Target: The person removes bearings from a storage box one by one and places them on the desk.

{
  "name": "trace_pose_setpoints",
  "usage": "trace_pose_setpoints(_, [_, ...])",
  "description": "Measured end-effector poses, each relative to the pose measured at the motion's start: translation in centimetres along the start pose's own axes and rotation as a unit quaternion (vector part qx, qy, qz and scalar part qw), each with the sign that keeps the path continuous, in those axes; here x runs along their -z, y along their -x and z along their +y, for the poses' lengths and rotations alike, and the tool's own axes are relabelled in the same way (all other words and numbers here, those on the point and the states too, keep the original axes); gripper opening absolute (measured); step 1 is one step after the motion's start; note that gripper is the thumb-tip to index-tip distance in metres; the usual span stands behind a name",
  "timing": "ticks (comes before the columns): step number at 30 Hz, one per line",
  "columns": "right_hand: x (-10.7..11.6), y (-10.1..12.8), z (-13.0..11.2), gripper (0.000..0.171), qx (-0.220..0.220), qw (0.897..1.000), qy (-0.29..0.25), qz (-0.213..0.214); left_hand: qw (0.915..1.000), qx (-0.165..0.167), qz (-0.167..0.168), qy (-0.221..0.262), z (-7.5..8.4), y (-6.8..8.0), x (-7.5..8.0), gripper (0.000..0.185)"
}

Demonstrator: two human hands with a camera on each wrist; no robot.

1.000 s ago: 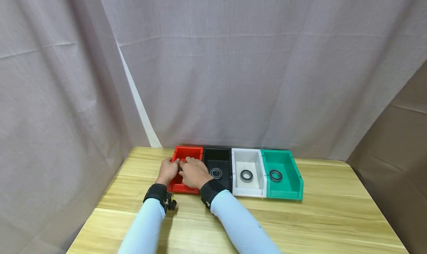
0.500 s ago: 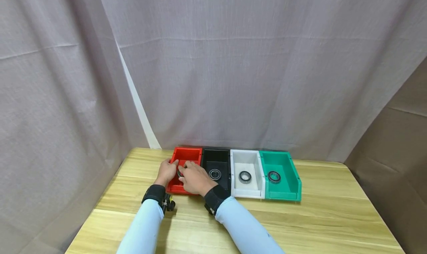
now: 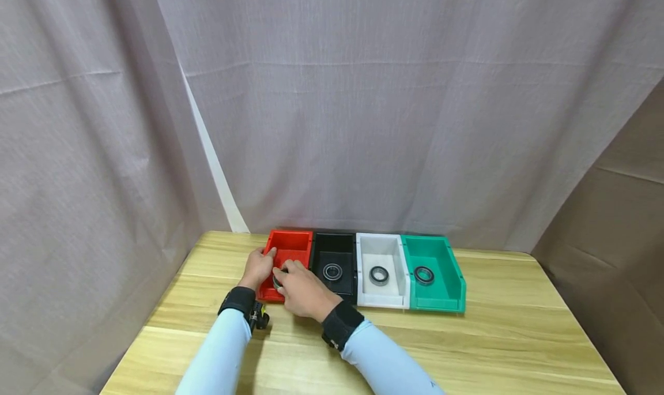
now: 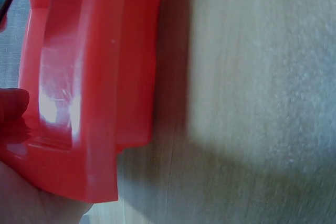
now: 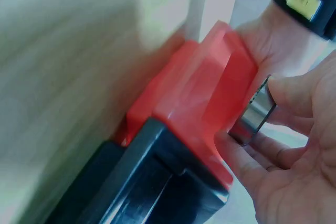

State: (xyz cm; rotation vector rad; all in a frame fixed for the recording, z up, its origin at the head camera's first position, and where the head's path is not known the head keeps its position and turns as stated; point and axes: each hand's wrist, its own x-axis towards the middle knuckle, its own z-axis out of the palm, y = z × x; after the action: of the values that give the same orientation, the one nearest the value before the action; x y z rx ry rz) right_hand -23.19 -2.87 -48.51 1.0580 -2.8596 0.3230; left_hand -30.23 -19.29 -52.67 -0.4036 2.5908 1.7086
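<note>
The right hand (image 3: 303,291) pinches a metal bearing ring (image 5: 253,113) between thumb and curled fingers just over the red bin (image 3: 287,255) at the left end of the row, while the left hand (image 3: 259,266) grips that bin's outer wall. Judging by this, the ring is mid-lift at the bin; the next move calls for a steady pinch. No readable writing shows.

Three bins and a curtain backdrop
A black bin (image 3: 334,259), white bin (image 3: 380,262) and green bin (image 3: 433,268) are set in a row on the wooden table (image 3: 493,337), each holding a bearing; a grey curtain (image 3: 363,106) is hung at 12 o'clock.
</note>
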Motion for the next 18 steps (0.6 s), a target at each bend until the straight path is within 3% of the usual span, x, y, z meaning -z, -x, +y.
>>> trace_pose_setpoints(18, [-1.5,3.5,-1.2,0.05,0.043,0.999,0.025,-0.009,0.9981,0.037,-0.037,0.033,0.0,0.0,0.3,0.046])
